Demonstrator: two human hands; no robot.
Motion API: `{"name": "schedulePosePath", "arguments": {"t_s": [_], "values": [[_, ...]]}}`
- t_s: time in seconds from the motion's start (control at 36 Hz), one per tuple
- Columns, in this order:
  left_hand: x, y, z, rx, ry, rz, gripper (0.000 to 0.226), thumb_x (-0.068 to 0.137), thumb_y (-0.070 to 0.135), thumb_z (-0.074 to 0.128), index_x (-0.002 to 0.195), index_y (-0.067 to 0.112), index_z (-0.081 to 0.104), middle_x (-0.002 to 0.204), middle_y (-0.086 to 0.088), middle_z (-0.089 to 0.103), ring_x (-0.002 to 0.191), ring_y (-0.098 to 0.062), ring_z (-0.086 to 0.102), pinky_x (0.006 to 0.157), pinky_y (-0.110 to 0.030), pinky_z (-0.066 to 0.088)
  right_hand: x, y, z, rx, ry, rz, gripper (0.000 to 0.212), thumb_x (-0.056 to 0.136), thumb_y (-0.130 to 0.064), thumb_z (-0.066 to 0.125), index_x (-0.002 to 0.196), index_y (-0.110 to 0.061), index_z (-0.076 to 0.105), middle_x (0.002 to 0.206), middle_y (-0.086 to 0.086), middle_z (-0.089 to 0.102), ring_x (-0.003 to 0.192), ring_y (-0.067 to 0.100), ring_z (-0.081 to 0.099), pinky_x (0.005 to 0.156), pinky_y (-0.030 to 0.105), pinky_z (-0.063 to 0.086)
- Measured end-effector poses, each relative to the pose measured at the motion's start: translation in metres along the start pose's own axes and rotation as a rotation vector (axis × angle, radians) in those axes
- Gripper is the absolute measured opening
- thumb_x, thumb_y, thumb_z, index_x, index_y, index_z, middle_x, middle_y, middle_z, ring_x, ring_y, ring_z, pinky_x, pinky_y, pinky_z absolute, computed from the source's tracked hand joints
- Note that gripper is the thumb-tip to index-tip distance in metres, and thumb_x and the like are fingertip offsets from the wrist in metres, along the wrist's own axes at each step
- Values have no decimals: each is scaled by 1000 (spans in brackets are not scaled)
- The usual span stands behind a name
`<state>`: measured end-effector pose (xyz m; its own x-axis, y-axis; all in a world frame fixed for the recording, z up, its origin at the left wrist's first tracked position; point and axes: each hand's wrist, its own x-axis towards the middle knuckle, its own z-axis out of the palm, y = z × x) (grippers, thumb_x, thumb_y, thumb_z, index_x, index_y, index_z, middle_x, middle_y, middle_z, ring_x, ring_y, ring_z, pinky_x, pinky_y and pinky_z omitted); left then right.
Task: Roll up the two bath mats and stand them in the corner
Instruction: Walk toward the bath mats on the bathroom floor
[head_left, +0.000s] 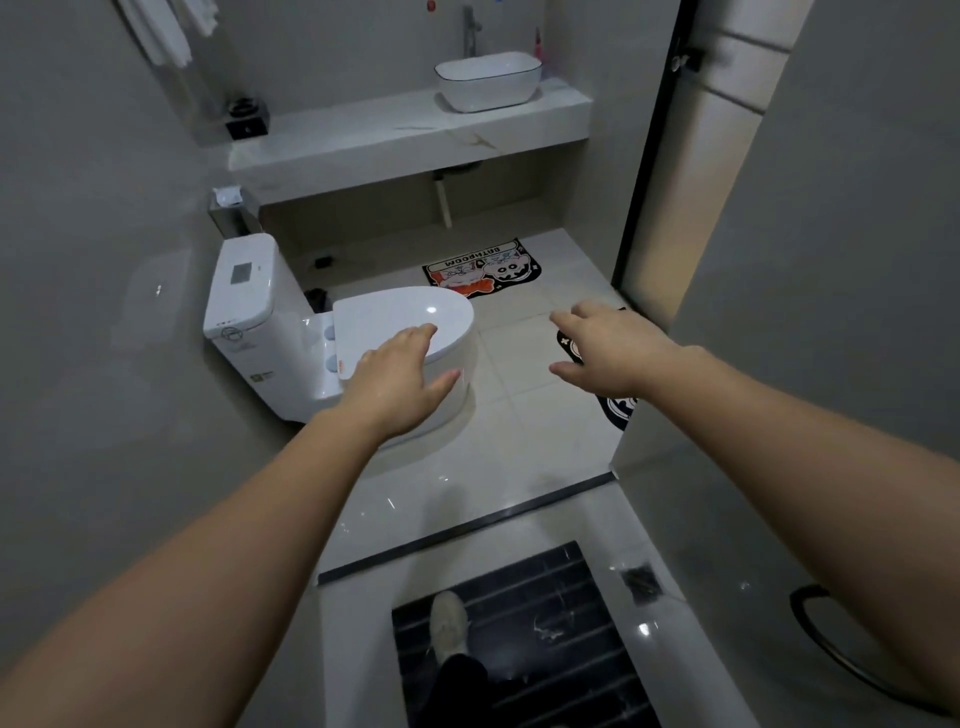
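Note:
A black bath mat (480, 271) with cartoon figures and the word BATHROOM lies flat on the pale floor tiles under the vanity shelf. A second black mat (618, 408) with white print lies by the door frame on the right, mostly hidden behind my right hand and the wall edge. My left hand (397, 376) is stretched forward over the toilet lid, fingers apart, holding nothing. My right hand (610, 348) reaches forward above the second mat, fingers spread and empty. Both hands are well above the floor.
A white toilet (291, 317) with its lid down stands at the left. A stone shelf (410, 135) carries a white basin (488, 80). A dark threshold strip (467, 525) crosses the floor. My shoe (449, 626) stands on a dark slatted floor panel (545, 623). Walls close in on both sides.

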<state>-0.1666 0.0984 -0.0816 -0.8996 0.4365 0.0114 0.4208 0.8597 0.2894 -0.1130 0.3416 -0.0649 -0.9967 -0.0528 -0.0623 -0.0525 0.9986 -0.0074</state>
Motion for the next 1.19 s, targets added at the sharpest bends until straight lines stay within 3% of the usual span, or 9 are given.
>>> {"name": "schedulePosePath", "arguments": {"t_s": [0.53, 0.67, 0.86, 1.06, 1.19], "values": [[170, -82, 11, -9, -50, 114, 62, 93, 45, 48, 145, 16, 31, 150, -5, 38, 135, -25, 37, 111, -43, 28, 155, 7, 25, 135, 82, 199, 58, 86, -55, 49, 126, -12, 45, 122, 10, 52, 111, 30, 51, 89, 42, 46], [203, -85, 17, -23, -80, 125, 63, 93, 45, 48, 146, 17, 29, 152, -4, 35, 136, -24, 35, 112, -43, 27, 176, 17, 28, 147, 62, 242, 61, 88, -52, 50, 133, -12, 43, 132, 13, 46, 118, 32, 48, 96, 43, 42], [253, -77, 32, -36, -99, 123, 62, 94, 45, 47, 146, 18, 28, 153, -3, 34, 137, -23, 33, 112, -42, 25, 219, 56, 40, 167, 41, 260, 56, 88, -52, 50, 127, -12, 47, 130, 12, 48, 117, 30, 48, 95, 42, 42], [325, -51, 55, -37, -102, 78, 63, 93, 46, 49, 145, 17, 31, 152, -3, 36, 138, -23, 35, 112, -44, 26, 281, 116, 52, 177, 3, 225, 64, 88, -55, 46, 138, -15, 38, 144, 14, 39, 131, 30, 38, 104, 45, 37], [376, -25, 66, -39, -106, 61, 62, 93, 44, 48, 145, 15, 31, 151, -3, 37, 137, -22, 35, 113, -42, 26, 324, 164, 53, 167, 8, 181, 59, 88, -53, 48, 130, -11, 44, 133, 15, 47, 119, 32, 46, 97, 42, 42]]}}
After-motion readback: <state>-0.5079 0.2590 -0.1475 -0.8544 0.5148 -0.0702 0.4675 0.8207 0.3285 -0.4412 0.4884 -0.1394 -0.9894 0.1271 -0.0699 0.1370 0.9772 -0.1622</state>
